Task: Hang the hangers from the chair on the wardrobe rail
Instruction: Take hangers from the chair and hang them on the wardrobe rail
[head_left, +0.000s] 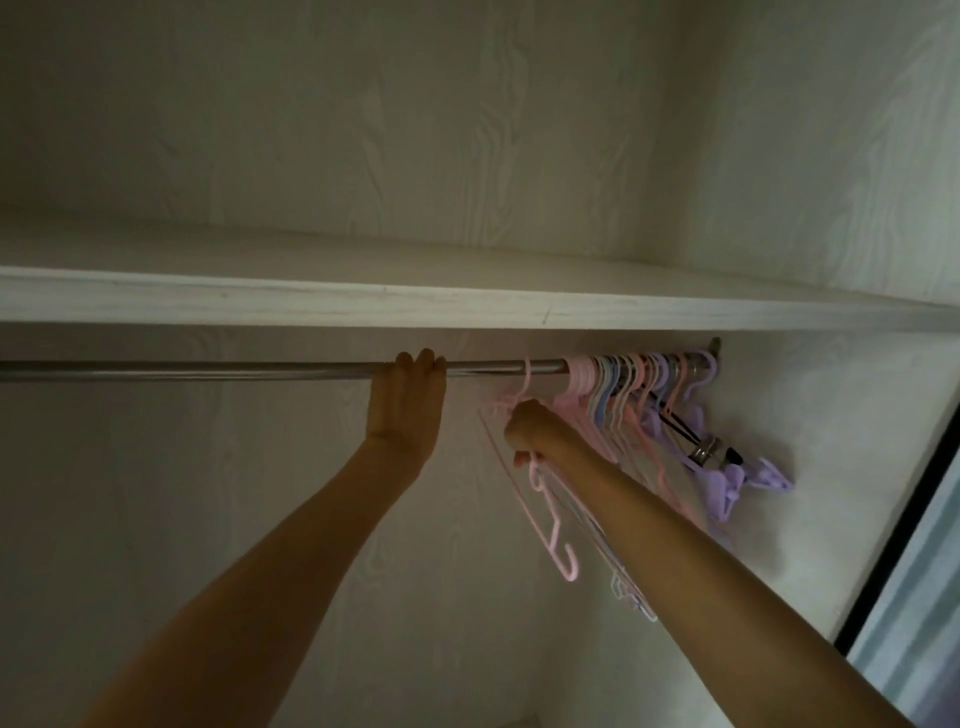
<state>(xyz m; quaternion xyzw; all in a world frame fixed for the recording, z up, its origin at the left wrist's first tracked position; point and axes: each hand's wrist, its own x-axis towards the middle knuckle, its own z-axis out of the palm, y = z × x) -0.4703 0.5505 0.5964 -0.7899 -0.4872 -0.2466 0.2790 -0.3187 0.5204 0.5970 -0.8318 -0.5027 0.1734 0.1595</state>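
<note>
Right hand (524, 431): raised just under the rail (208, 370), fingers curled round a small bunch of pink hangers (550, 519). Grasp sits high on the bunch, near the necks. One hook (525, 376) is over the rail just above the hand; the remaining frames trail down along the forearm, one spare hook hanging free at the bottom. Exact count in the bunch cannot be told.

Left hand (408, 395): palm against the rail from below, fingers folded over its top, gripping the bare bar a little to the left of the bunch. Judged to be steadying.

Hung hangers (639, 389): pink, blue and lilac, packed tight at the rail's right end against the wall bracket, touching one another, swung askew. A dark clip hanger and lilac clips (748, 480) lie among them. The held bunch is just beside this pack, on its left.

Shelf (467, 306): runs directly above the rail, leaving a narrow gap for hooks.

Handling, by judgement: thin moulded plastic, light, stiff with slight flex, smooth enough to slide on the metal bar. Hooks and notches snag neighbours readily; a bunch tangles. Best hold is at the neck below the hook, one at a time, so the hook can be steered through the gap under the shelf.
</note>
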